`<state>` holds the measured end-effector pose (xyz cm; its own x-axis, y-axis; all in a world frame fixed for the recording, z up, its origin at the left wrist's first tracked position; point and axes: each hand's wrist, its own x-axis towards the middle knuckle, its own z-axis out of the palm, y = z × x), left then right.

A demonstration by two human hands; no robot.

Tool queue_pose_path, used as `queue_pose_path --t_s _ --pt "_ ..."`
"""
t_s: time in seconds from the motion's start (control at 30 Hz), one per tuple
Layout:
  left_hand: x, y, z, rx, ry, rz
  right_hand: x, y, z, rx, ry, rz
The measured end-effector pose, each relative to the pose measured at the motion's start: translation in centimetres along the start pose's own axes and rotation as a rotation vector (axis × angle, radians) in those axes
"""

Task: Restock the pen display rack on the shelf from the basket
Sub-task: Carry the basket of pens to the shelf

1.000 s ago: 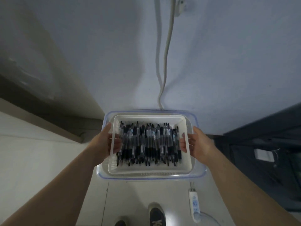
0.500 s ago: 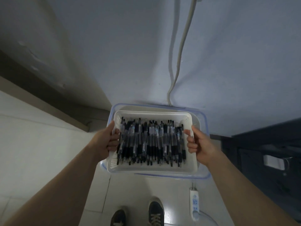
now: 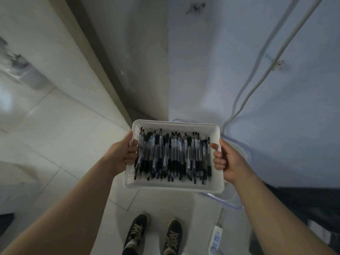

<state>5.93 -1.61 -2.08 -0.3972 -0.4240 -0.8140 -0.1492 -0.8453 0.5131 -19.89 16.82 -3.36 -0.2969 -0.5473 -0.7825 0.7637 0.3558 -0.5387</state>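
Note:
A white plastic basket (image 3: pixel 174 186) full of black-and-clear pens (image 3: pixel 173 155) hangs in the air in front of me. My left hand (image 3: pixel 123 155) grips its left rim, thumb on top and fingers curled inside. My right hand (image 3: pixel 226 159) grips the right rim the same way. The basket is lifted above and to the left of a clear plastic bin (image 3: pixel 237 201) with a blue rim, which stays on the floor by the wall. No pen rack or shelf is in view.
A wall corner (image 3: pixel 167 70) stands straight ahead, with a grey cable (image 3: pixel 257 83) running down the right wall. A white power strip (image 3: pixel 215 238) lies on the tiled floor beside my shoes (image 3: pixel 154 234). Dark furniture (image 3: pixel 303 201) is at the right.
Both hands lifted the basket out of the clear bin and carried it up and left. My view has turned left toward the wall corner.

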Motion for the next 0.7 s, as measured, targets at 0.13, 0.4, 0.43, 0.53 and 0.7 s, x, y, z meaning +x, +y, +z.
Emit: queue_pose_path --t_s 0.13,0.4,0.43,0.53,0.7 --pt "-5.6 -0.1 -3.2 -0.118 0.05 0.064 -2.6 -1.0 4.4 -0.082 -0.094 0.024" --pt "-17.9 -2.6 -10.7 -0.342 0.211 0.205 -8.1 0.5 15.2 -0.286 -0.285 0.093" --pt "-19.7 -3.2 -11.8 -0.375 0.237 0.222 -8.9 1.2 16.8 -0.322 -0.31 0.104" --pt "-24.6 -4.8 -15.2 -0.447 0.305 0.277 -11.7 3.6 21.9 -0.411 -0.397 0.135" --pt "-32.4 -9.1 -20.8 -0.572 0.416 0.335 -16.7 9.0 28.8 -0.561 -0.519 0.181"
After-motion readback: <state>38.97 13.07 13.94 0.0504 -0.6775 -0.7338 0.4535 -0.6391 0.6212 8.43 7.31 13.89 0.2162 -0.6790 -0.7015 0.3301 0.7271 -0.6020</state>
